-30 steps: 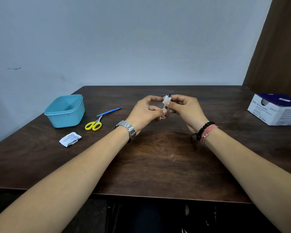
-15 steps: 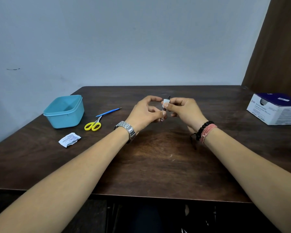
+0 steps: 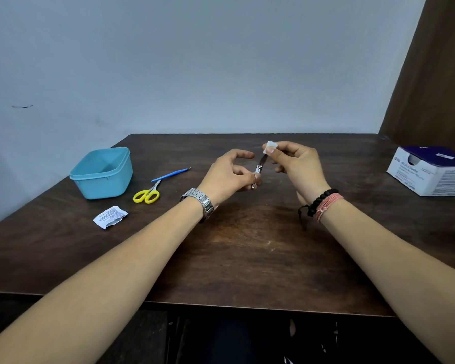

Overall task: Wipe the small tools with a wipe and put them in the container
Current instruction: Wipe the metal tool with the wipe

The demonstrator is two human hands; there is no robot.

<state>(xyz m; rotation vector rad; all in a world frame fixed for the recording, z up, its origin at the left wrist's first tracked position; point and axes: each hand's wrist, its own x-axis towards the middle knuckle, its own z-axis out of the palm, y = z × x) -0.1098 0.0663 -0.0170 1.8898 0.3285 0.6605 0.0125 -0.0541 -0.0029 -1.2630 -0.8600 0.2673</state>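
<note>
My left hand (image 3: 229, 174) is pinching the nail clipper (image 3: 259, 168), while my right hand (image 3: 294, 164) is pinching the wipe (image 3: 270, 146) on its tip

Head camera looks forward and down, close over table (image 3: 247, 258).

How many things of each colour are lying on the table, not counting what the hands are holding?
Blue: 2, the container and the thin blue tool
Yellow: 1, the scissors
White: 2, the torn wipe packet and the box of swabs, which has a dark purple top
Total: 5
</note>
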